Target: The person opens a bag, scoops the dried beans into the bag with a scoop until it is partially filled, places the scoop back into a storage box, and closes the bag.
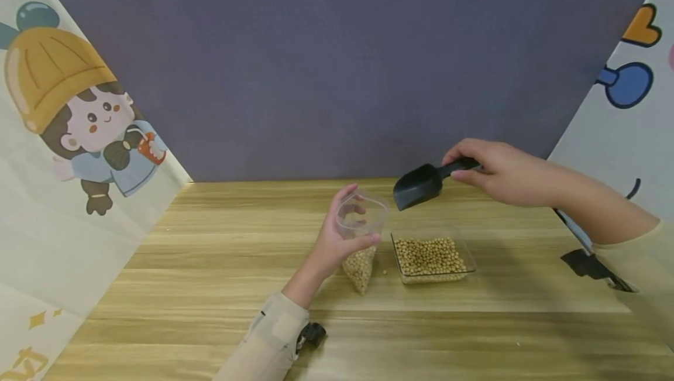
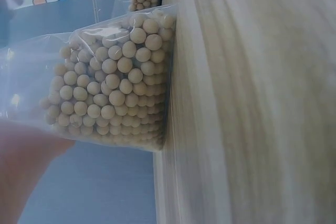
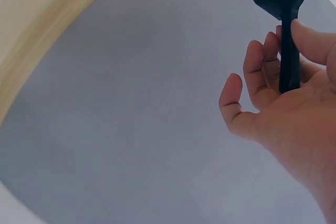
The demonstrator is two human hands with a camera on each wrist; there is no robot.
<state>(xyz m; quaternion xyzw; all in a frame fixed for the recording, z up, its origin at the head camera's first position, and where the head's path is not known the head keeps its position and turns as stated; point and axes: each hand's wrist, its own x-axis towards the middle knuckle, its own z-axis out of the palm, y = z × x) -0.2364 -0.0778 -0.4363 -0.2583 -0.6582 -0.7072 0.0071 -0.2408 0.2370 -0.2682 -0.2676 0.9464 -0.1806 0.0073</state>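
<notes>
My left hand (image 1: 337, 237) holds a clear plastic bag (image 1: 363, 223) around its upper part, thumb in front and fingers behind, with the mouth spread wide. Pale round soybeans (image 2: 113, 77) fill the lower part of the bag, whose base is close to the tabletop in the left wrist view. My right hand (image 1: 505, 173) pinches the handle of a black scoop (image 1: 418, 186) between thumb and fingers. The scoop hangs in the air to the right of the bag's mouth, tilted down toward it; no beans show in its bowl.
A clear rectangular container (image 1: 471, 270) of soybeans (image 1: 429, 256) stands right of the bag, below the scoop. One loose bean (image 1: 385, 272) lies between them on the wooden table (image 1: 210, 287). A grey panel (image 1: 316, 76) rises behind, and printed panels flank both sides.
</notes>
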